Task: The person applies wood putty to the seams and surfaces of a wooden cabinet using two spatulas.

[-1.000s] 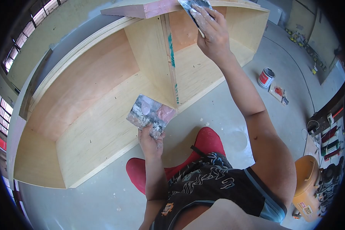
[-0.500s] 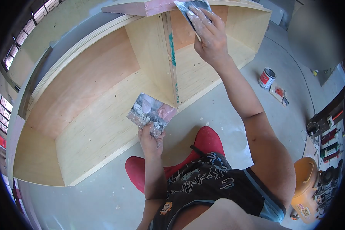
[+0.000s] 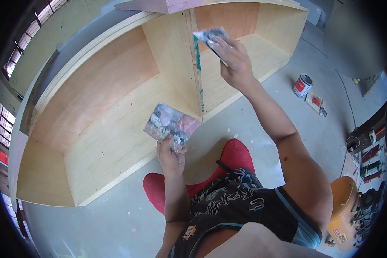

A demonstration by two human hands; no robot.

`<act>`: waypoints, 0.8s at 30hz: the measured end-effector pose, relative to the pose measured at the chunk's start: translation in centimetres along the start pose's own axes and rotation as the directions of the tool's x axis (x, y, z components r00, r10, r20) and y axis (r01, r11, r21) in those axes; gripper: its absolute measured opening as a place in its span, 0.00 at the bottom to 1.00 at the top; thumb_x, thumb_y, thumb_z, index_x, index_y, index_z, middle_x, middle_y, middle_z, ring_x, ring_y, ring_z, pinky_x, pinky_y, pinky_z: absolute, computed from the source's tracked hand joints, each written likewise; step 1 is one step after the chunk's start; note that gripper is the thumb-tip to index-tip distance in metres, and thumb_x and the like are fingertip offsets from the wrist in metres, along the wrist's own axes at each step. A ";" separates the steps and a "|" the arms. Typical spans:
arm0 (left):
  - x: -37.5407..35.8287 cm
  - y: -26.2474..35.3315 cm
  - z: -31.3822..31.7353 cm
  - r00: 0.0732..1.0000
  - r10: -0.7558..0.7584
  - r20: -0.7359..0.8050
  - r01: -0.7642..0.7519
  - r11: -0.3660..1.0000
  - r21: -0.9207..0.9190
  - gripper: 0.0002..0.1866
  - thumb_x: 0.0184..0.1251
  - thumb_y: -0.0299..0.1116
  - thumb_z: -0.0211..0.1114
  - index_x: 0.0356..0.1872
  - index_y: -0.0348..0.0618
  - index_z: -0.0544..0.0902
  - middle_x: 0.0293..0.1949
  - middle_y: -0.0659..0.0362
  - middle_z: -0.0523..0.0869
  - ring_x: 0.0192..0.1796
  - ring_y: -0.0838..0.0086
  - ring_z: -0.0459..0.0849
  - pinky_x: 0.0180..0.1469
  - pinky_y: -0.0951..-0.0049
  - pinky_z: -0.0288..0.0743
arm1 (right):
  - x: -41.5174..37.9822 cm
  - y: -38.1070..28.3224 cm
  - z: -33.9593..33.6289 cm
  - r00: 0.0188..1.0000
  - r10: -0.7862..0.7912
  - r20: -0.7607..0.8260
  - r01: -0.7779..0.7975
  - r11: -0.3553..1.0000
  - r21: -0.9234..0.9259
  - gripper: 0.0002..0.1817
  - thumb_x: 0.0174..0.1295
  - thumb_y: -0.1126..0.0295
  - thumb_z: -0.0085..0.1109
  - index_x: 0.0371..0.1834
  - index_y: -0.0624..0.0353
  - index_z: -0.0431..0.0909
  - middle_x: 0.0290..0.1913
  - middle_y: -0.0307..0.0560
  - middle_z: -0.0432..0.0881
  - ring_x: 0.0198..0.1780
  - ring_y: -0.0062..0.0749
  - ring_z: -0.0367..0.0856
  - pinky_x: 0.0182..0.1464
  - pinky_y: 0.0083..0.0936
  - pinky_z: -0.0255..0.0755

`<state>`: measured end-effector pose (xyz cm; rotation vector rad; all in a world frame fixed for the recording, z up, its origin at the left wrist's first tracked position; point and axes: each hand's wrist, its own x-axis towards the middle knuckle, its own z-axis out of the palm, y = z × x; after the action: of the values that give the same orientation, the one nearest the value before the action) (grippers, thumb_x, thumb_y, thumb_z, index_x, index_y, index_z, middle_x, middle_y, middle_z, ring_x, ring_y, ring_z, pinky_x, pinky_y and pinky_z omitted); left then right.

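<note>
My left hand (image 3: pixel 172 158) grips a flat, smeared putty board (image 3: pixel 155 124) by its near edge. Lumps of pink putty (image 3: pixel 187 123) lie on that board, beside grey and white smears. Higher up, my right hand (image 3: pixel 237 64) is closed around a wide putty scraper (image 3: pixel 215 35), its fingers spread along the blade and coated with putty. The scraper's corner overlaps the front edge of the upright divider (image 3: pixel 198 56) in this view. That divider splits a curved plywood cabinet (image 3: pixel 112 122) into two bays, and green marks run down its edge.
An open paint can (image 3: pixel 302 86) stands on the floor at right, with a stained board (image 3: pixel 316 105) next to it. A yellow bucket (image 3: pixel 342 193) is at lower right, near bottles and tools. A pink-edged panel (image 3: pixel 176 5) rests on the cabinet top.
My right hand has brought the scraper down from the cabinet's top edge to the upper part of the divider, tilting the blade. The left hand and its board have barely moved.
</note>
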<state>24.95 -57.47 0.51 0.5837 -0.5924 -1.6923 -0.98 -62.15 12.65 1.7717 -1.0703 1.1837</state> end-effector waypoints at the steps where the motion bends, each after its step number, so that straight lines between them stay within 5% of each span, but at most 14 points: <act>1: 0.1 0.3 0.6 0.999 0.029 -0.015 -0.028 0.998 0.059 0.17 0.58 0.28 0.53 0.50 0.41 0.68 0.39 0.57 0.78 0.32 0.72 0.80 0.21 0.74 0.73 | -1.2 -0.5 -0.3 1.000 -0.001 0.007 0.001 1.000 0.009 0.26 0.40 0.87 0.56 0.48 0.60 0.77 0.53 0.47 0.78 0.56 0.43 0.74 0.56 0.36 0.66; 2: 0.3 0.6 1.2 0.999 0.029 -0.033 -0.027 0.998 0.054 0.17 0.58 0.28 0.53 0.50 0.41 0.68 0.39 0.57 0.78 0.32 0.72 0.80 0.21 0.74 0.73 | -2.4 -1.6 -0.8 0.961 0.250 0.116 -0.275 0.856 0.439 0.26 0.42 0.89 0.54 0.49 0.60 0.77 0.52 0.48 0.78 0.56 0.43 0.74 0.58 0.36 0.66; 3: 0.5 0.9 1.7 0.999 0.030 -0.036 -0.030 0.999 0.017 0.17 0.58 0.30 0.53 0.50 0.42 0.68 0.38 0.58 0.77 0.32 0.73 0.79 0.21 0.74 0.71 | -3.6 -2.7 -1.1 0.847 0.415 0.333 -0.511 0.461 0.725 0.27 0.44 0.90 0.53 0.50 0.61 0.77 0.52 0.48 0.79 0.56 0.44 0.75 0.59 0.36 0.66; 4: 0.6 0.8 1.7 0.998 0.027 -0.050 -0.028 0.999 -0.020 0.17 0.58 0.31 0.53 0.50 0.43 0.68 0.38 0.59 0.77 0.32 0.74 0.78 0.21 0.74 0.69 | -4.5 -3.7 -1.2 0.830 0.416 0.372 -0.541 0.434 0.720 0.27 0.44 0.90 0.53 0.50 0.61 0.77 0.52 0.48 0.79 0.56 0.44 0.75 0.59 0.36 0.66; 5: 1.4 0.2 1.2 0.919 0.379 0.104 -0.381 0.796 0.471 0.17 0.59 0.32 0.53 0.50 0.43 0.68 0.38 0.60 0.77 0.31 0.74 0.77 0.22 0.74 0.68 | -5.2 -4.8 -1.6 0.834 0.374 0.406 -0.535 0.366 0.761 0.27 0.45 0.91 0.51 0.51 0.60 0.76 0.53 0.49 0.78 0.56 0.45 0.75 0.61 0.35 0.64; 6: 2.2 -0.4 0.7 0.746 0.527 0.407 -0.601 0.271 0.752 0.16 0.59 0.33 0.53 0.49 0.44 0.68 0.38 0.60 0.77 0.31 0.75 0.76 0.23 0.74 0.66 | -5.8 -5.8 -2.0 0.835 0.334 0.436 -0.532 0.291 0.796 0.27 0.47 0.91 0.50 0.52 0.60 0.76 0.53 0.50 0.78 0.57 0.45 0.74 0.62 0.35 0.63; 7: 2.4 -0.3 1.4 0.911 0.359 0.203 -0.412 0.805 0.426 0.15 0.58 0.31 0.54 0.48 0.42 0.70 0.38 0.58 0.77 0.36 0.73 0.78 0.30 0.73 0.70 | -6.0 -6.7 -2.2 0.811 0.338 0.477 -0.567 0.258 0.782 0.27 0.47 0.91 0.50 0.52 0.60 0.76 0.53 0.50 0.78 0.57 0.45 0.74 0.62 0.35 0.63; 8: 2.1 0.2 2.5 0.989 0.088 0.119 -0.076 0.992 -0.101 0.14 0.57 0.28 0.54 0.46 0.41 0.71 0.39 0.56 0.77 0.40 0.70 0.79 0.37 0.72 0.73 | -5.9 -7.5 -2.2 0.884 0.224 0.410 -0.467 0.418 0.779 0.28 0.46 0.92 0.48 0.52 0.60 0.76 0.53 0.50 0.78 0.58 0.45 0.74 0.62 0.34 0.63; 9: 1.8 0.6 3.3 0.994 0.072 0.087 -0.063 0.993 -0.100 0.14 0.57 0.28 0.54 0.46 0.41 0.71 0.39 0.56 0.77 0.40 0.70 0.79 0.37 0.72 0.73 | -6.1 -8.0 -2.1 0.935 0.086 0.343 -0.330 0.559 0.760 0.29 0.45 0.92 0.47 0.52 0.59 0.76 0.53 0.51 0.78 0.58 0.46 0.74 0.62 0.33 0.64; 11: 1.6 1.4 4.6 0.992 0.124 0.001 -0.123 0.989 -0.083 0.16 0.57 0.30 0.53 0.48 0.43 0.68 0.36 0.59 0.77 0.30 0.74 0.78 0.20 0.73 0.70 | -7.3 -7.7 -2.3 0.924 0.070 0.376 -0.338 0.609 0.717 0.30 0.44 0.93 0.45 0.52 0.58 0.77 0.53 0.50 0.78 0.59 0.45 0.73 0.62 0.33 0.64; 13: 1.7 1.9 3.7 0.989 0.144 0.028 -0.140 0.985 -0.099 0.15 0.57 0.29 0.54 0.46 0.42 0.69 0.36 0.58 0.77 0.32 0.73 0.78 0.22 0.72 0.70 | -8.4 -6.4 -2.4 0.873 0.113 0.475 -0.413 0.690 0.595 0.30 0.42 0.93 0.46 0.50 0.56 0.78 0.52 0.49 0.79 0.59 0.44 0.73 0.62 0.34 0.65; 14: 1.7 2.1 3.7 0.985 0.157 0.065 -0.149 0.982 -0.114 0.13 0.57 0.29 0.54 0.44 0.41 0.70 0.37 0.58 0.77 0.34 0.72 0.78 0.25 0.71 0.70 | -8.5 -5.3 -2.6 0.827 0.008 0.562 -0.315 0.835 0.451 0.31 0.39 0.93 0.46 0.48 0.56 0.79 0.50 0.48 0.80 0.56 0.43 0.75 0.58 0.32 0.69; 19: 2.3 2.9 3.5 0.953 0.291 0.086 -0.302 0.938 0.170 0.13 0.57 0.25 0.52 0.44 0.40 0.70 0.35 0.57 0.77 0.29 0.72 0.78 0.19 0.72 0.67 | -7.5 -4.3 -4.3 0.879 0.107 0.465 -0.305 0.875 0.376 0.28 0.38 0.93 0.46 0.44 0.60 0.81 0.47 0.50 0.81 0.51 0.43 0.78 0.55 0.32 0.70; 24: 2.4 2.1 4.0 0.934 0.337 0.116 -0.356 0.875 0.329 0.13 0.56 0.23 0.52 0.44 0.38 0.70 0.34 0.57 0.76 0.26 0.73 0.76 0.18 0.75 0.66 | -4.0 -6.1 -5.0 0.921 -0.147 0.361 0.029 0.949 0.314 0.25 0.34 0.85 0.54 0.39 0.50 0.82 0.46 0.37 0.82 0.48 0.35 0.77 0.48 0.30 0.70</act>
<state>23.36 -59.94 4.78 0.6363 -0.9869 -1.2734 2.11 -54.44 9.62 2.3383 -1.0477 1.0099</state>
